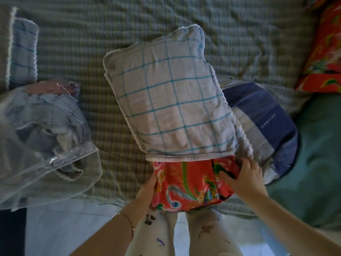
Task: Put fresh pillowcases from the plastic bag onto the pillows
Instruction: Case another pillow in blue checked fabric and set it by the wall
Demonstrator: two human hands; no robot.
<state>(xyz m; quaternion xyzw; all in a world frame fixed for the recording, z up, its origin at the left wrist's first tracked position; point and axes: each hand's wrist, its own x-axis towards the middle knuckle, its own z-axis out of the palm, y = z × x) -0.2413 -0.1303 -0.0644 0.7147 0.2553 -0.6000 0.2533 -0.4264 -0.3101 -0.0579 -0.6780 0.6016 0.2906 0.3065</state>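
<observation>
Fingers (227,177) pinch the pillow (184,185), its length pointing away into the pillowcase (166,100).

I log:
- pale blue-checked cloth pillowcase (169,100): matt, crinkled, crochet-like edging
- red floral cloth pillow (186,183): smooth, faint sheen
- clear plastic bag (73,157): glossy, creased
- green-checked woven bedsheet (92,43): matt, ribbed
- navy striped cloth pillow (262,115): matt

Two bare forearms (287,217), a thin beaded bracelet (129,221) on the left wrist, pale loose trousers (158,237) printed with small dark and purple marks
</observation>
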